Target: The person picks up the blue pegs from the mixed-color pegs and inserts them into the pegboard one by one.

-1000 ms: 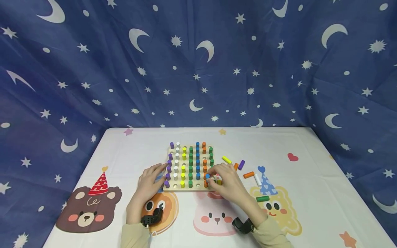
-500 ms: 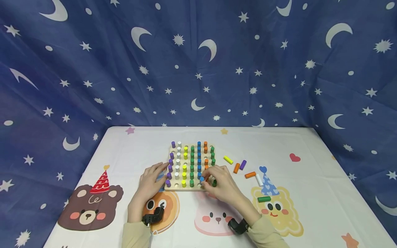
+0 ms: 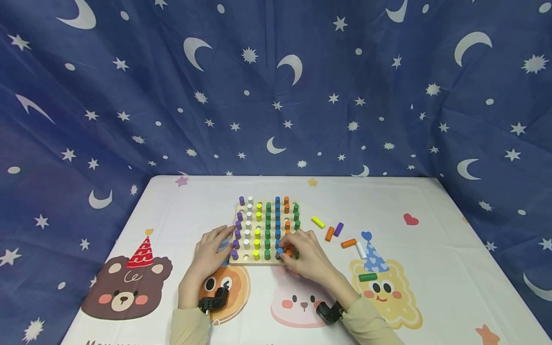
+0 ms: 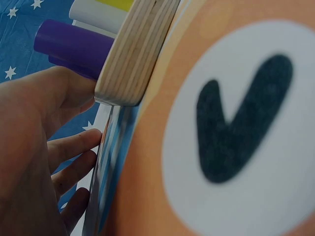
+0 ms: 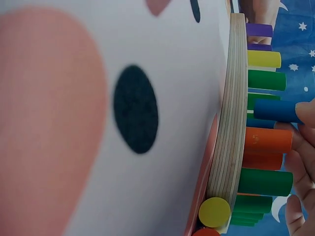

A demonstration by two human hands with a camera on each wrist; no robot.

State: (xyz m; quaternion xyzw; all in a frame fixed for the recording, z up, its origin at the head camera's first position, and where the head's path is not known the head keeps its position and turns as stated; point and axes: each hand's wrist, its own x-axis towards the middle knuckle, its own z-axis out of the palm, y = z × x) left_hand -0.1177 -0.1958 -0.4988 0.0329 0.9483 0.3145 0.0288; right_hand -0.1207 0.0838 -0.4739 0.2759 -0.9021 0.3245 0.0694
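A wooden pegboard stands on the table with columns of purple, white, yellow, green, blue, orange and green pegs. My right hand pinches a blue peg between thumb and fingers at the front row, between a green peg and an orange peg. In the right wrist view that blue peg's lower end sits close to the board's face; how deep it goes I cannot tell. My left hand rests against the board's left edge, thumb near the front corner beside a purple peg, other fingers fairly straight.
Right of the board lie loose pegs: yellow, orange, purple, another orange, white and green. A yellow peg lies by the board's near right end. A starry blue cloth hangs behind.
My right hand has moved left with the blue peg, from over the orange column to the blue column's front spot, and the peg has lowered. The left hand stays at the board's edge.
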